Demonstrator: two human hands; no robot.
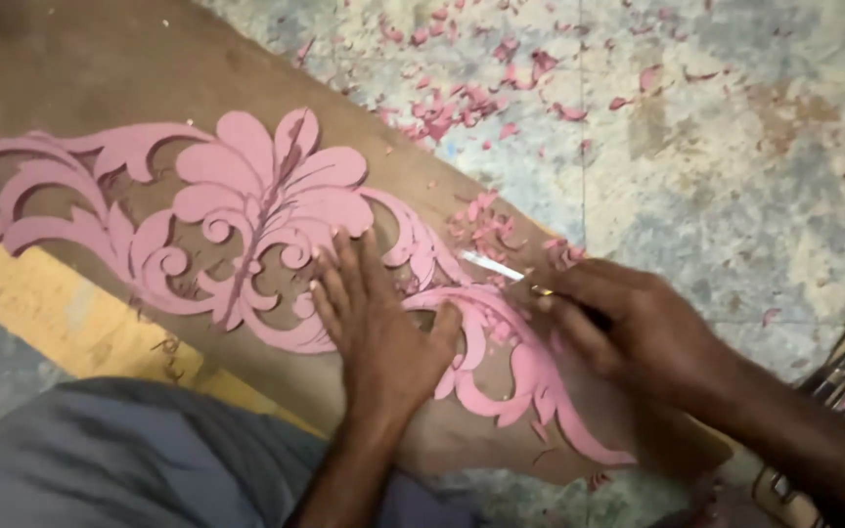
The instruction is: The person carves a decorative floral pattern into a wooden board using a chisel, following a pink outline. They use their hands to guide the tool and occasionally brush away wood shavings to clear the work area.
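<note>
Fingers (339,279) of the left hand (378,328) are pressing flat on the pink ornament (246,196), risking a cut if the chisel (496,269), clamped in the right hand (628,328), slips toward them.

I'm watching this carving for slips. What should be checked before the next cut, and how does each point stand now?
1. Left hand flat on the pink floral cutout, pressing it down: ok.
2. Right hand gripping the chisel: ok.
3. Blade tip on the cutout's edge: cannot tell, blurred.
4. Left fingers away from the blade: ok, but close.
5. Brown board lying flat on the floor: ok.
6. Pink shavings off the cutting spot: not ok.
</note>
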